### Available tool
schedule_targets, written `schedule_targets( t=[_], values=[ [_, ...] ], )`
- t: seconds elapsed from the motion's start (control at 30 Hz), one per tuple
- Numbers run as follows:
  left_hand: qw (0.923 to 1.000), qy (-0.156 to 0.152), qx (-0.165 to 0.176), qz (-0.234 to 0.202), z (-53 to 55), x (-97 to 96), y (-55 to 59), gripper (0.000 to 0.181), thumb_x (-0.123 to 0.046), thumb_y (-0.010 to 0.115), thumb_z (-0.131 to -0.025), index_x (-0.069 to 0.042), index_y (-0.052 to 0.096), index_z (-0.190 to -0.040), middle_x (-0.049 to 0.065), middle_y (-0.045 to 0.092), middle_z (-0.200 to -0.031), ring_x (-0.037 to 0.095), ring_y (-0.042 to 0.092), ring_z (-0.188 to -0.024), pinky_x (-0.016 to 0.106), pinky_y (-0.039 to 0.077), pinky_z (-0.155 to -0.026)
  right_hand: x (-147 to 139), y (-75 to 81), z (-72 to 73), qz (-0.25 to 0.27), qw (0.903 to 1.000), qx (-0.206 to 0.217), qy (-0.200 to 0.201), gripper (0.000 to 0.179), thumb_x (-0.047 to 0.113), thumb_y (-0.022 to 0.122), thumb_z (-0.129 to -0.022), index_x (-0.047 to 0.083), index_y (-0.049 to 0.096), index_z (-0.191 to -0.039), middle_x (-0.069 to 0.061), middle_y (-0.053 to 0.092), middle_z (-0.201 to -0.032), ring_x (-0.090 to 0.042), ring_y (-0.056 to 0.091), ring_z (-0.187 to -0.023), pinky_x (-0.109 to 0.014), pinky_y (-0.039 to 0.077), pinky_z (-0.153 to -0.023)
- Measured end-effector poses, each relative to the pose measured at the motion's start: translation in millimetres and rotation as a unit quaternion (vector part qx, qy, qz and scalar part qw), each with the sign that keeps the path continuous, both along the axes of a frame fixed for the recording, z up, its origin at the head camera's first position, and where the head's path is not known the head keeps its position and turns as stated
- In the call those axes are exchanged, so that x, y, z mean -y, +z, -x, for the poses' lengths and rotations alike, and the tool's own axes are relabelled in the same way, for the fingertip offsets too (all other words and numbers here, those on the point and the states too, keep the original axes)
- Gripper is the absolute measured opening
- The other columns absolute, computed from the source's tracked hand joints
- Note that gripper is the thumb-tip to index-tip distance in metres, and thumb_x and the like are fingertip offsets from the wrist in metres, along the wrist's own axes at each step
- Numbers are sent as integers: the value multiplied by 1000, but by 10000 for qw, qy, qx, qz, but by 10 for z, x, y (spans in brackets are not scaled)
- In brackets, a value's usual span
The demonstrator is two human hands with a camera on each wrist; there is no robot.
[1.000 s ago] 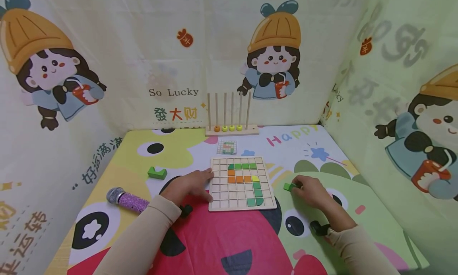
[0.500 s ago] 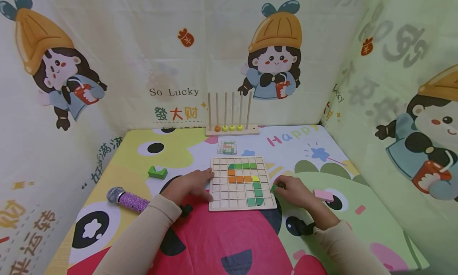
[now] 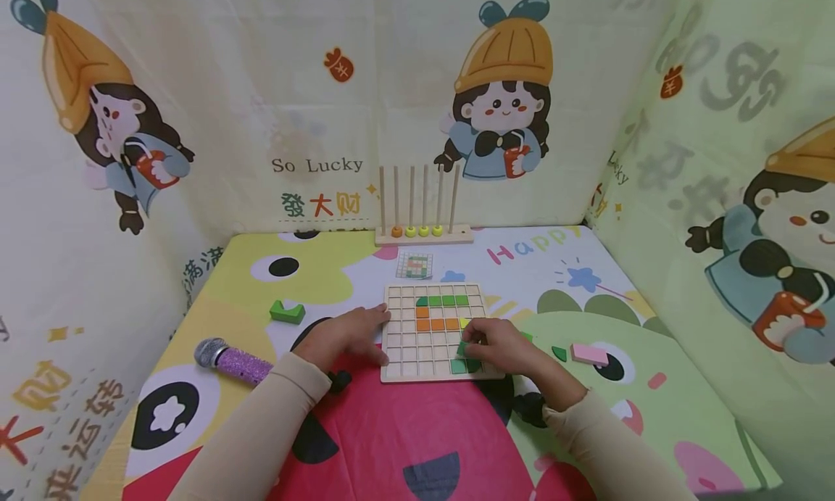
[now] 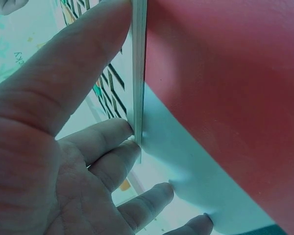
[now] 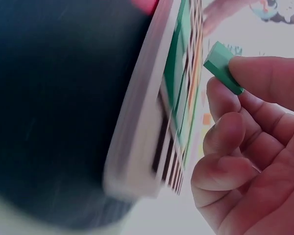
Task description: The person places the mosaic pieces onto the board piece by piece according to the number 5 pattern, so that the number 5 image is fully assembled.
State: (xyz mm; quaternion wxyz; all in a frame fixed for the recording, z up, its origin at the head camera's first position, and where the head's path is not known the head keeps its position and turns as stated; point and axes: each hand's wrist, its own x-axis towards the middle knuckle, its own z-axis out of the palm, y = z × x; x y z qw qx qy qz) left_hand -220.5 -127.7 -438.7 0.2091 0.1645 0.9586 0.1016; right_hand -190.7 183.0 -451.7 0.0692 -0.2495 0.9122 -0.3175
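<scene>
My right hand [image 3: 502, 347] is over the lower right of a wooden grid board [image 3: 407, 350]. Between thumb and index finger it pinches a small green block [image 5: 220, 67], held just above the board in the right wrist view. Straight fingers of my left hand [image 3: 344, 339] rest against the board's left edge, with thumb and fingertips touching its rim in the left wrist view. Set in the board are a row of green blocks [image 3: 449, 300], several orange blocks [image 3: 438, 325] and a green square block [image 3: 459, 366]. My right hand partly hides the blocks on that side.
Right of the board lie a pink block [image 3: 589, 354] and a dark green rounded piece [image 3: 559, 353]. A green notched block [image 3: 287, 312] and a glittery purple microphone [image 3: 238, 365] lie left. Behind the board are a pattern card [image 3: 414, 265] and a pegged bead stand [image 3: 424, 238].
My right hand has picked up a green block from the table's right side and carried it left over the board. My left hand stays at the board's edge.
</scene>
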Motion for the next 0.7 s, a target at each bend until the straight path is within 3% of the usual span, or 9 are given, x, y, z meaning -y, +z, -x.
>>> schedule_targets(
  t=[0.33,0.7],
  values=[
    [10000,-21,23,-22,14,-6,4,101,-38,90,-79,-12,38,-161,9,30,-171,42,34,-152,56,39,-119,322,-54,-8,-350,9969,-200,681,5,10,70,-91,14,68,-91,9,66,-81,-6,58,-76,-26,49,-71],
    [10000,8,31,-31,29,-2,-26,101,-39,90,-79,-14,38,-161,7,30,-171,41,34,-152,56,40,-118,427,-88,-41,-589,9960,-355,566,4,12,72,-90,14,69,-90,10,64,-77,-9,56,-75,-27,49,-69]
  ],
)
